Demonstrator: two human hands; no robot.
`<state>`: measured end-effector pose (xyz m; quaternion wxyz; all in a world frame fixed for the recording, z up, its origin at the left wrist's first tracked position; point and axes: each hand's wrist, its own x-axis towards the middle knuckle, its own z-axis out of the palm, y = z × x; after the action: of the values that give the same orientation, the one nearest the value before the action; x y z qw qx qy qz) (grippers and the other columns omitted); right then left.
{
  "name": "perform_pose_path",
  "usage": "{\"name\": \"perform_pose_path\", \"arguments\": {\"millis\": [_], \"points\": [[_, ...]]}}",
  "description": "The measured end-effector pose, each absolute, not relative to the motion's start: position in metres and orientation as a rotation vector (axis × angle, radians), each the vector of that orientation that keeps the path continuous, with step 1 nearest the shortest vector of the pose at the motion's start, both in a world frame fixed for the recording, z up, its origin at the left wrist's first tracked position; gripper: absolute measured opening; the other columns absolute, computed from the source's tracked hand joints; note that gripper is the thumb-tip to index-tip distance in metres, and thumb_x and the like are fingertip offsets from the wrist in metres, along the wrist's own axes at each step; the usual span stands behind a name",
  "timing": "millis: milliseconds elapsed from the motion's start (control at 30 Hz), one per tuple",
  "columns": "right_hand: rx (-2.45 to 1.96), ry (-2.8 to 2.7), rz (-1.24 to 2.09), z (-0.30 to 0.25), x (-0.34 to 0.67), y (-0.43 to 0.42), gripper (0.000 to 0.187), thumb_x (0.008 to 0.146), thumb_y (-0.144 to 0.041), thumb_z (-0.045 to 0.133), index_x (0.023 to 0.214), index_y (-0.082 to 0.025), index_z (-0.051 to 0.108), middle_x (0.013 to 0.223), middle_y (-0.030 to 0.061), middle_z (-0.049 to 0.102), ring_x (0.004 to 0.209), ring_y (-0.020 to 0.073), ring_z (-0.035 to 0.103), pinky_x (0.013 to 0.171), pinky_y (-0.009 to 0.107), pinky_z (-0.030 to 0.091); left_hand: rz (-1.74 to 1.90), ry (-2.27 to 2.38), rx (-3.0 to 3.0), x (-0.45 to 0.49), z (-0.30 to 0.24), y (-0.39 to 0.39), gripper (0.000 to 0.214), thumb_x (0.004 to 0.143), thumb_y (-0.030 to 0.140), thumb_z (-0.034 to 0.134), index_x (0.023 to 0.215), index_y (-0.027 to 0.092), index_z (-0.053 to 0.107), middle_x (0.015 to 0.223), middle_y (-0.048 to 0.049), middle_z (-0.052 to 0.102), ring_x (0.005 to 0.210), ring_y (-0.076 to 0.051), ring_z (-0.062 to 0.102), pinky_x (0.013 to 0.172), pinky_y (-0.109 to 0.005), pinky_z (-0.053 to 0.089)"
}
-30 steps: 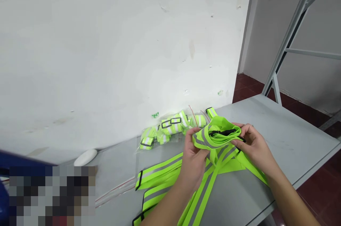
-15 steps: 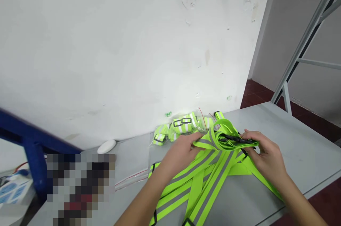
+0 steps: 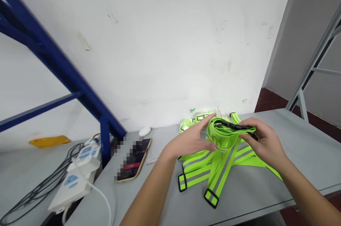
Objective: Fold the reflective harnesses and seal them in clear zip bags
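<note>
A neon-green reflective strap vest (image 3: 223, 135) with grey stripes and black buckles is gathered into loops above the grey table (image 3: 301, 155). My left hand (image 3: 193, 140) pinches the left side of the folded loops. My right hand (image 3: 262, 140) grips the right side, over the black buckle. Loose strap ends (image 3: 202, 178) trail down onto the table in front of my hands.
Bagged green straps (image 3: 198, 119) lie against the white wall behind. A phone (image 3: 134, 158) rests on the table at left, a white oval object (image 3: 144, 131) behind it. White power strips (image 3: 77, 174) with cables sit at far left by a blue rack post (image 3: 105, 140). A grey shelf frame (image 3: 311, 73) stands right.
The view has swung left, bringing the phone, power strips and blue rack into sight. My hands have lifted the strap bundle slightly and gathered the loops more tightly.
</note>
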<state>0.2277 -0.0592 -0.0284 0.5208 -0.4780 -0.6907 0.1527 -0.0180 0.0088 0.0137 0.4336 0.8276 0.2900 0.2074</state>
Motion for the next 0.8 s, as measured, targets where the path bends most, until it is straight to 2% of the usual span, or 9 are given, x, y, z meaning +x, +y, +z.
{"name": "perform_pose_path", "arguments": {"millis": [133,200,367,500,633,733,800], "points": [[-1.123,-1.673,0.471,-0.024,0.224,-0.055,0.016,0.086,-0.027,0.063,0.102,-0.028,0.06,0.098,0.0019,0.065,0.089,0.0202,0.062,0.071,0.031,0.05,0.659,0.647,2.01,-0.011,0.001,0.012,0.064,0.076,0.038,0.073,0.135,0.027,0.049,0.142,-0.0077,0.049,0.127,-0.028,0.048,0.105,-0.04,0.039],[-1.131,-1.694,0.504,-0.021,0.224,-0.051,0.018,0.086,-0.027,0.063,0.103,-0.028,0.061,0.1,0.0017,0.065,0.089,0.02,0.062,0.072,0.031,0.05,0.686,0.645,2.008,-0.014,0.004,0.016,0.051,0.08,0.032,0.066,0.13,0.026,0.053,0.136,-0.0065,0.054,0.122,-0.026,0.052,0.101,-0.039,0.043],[-1.187,-1.838,0.634,-0.007,0.221,-0.036,0.018,0.086,-0.031,0.064,0.104,-0.03,0.063,0.103,0.0003,0.067,0.092,0.0197,0.062,0.076,0.032,0.048,0.619,0.603,1.902,-0.02,0.022,0.028,0.048,0.079,0.013,0.047,0.124,0.024,0.06,0.128,-0.0043,0.062,0.119,-0.024,0.055,0.1,-0.036,0.043],[-1.188,-1.976,0.692,0.001,0.213,-0.023,0.021,0.085,-0.032,0.065,0.106,-0.029,0.063,0.107,0.0018,0.067,0.095,0.021,0.061,0.077,0.033,0.048,0.714,0.637,1.776,-0.015,0.027,0.033,0.039,0.085,0.021,0.044,0.12,0.018,0.06,0.121,-0.0078,0.067,0.114,-0.025,0.059,0.098,-0.037,0.044],[-1.206,-2.08,0.613,0.007,0.206,-0.011,0.023,0.085,-0.031,0.062,0.108,-0.027,0.062,0.107,0.0044,0.067,0.089,0.0212,0.061,0.075,0.034,0.048,0.795,0.811,1.891,-0.012,0.023,0.035,0.03,0.087,0.024,0.039,0.103,0.019,0.064,0.114,-0.0055,0.068,0.1,-0.02,0.063,0.09,-0.035,0.047],[-1.19,-2.204,0.572,0.016,0.204,-0.006,0.017,0.086,-0.028,0.059,0.103,-0.026,0.062,0.102,0.0036,0.067,0.089,0.0215,0.061,0.077,0.036,0.048,0.826,0.94,1.991,-0.02,0.019,0.038,0.018,0.081,0.025,0.047,0.092,0.02,0.062,0.108,-0.0049,0.067,0.095,-0.019,0.062,0.083,-0.032,0.047],[-1.138,-2.277,0.571,0.025,0.203,-0.003,0.015,0.085,-0.025,0.059,0.1,-0.026,0.062,0.101,0.0029,0.067,0.092,0.0216,0.061,0.08,0.036,0.048,0.791,0.967,2.032,-0.026,0.018,0.04,0.01,0.079,0.026,0.052,0.084,0.02,0.058,0.091,-0.0029,0.066,0.082,-0.017,0.061,0.071,-0.028,0.046]]}}
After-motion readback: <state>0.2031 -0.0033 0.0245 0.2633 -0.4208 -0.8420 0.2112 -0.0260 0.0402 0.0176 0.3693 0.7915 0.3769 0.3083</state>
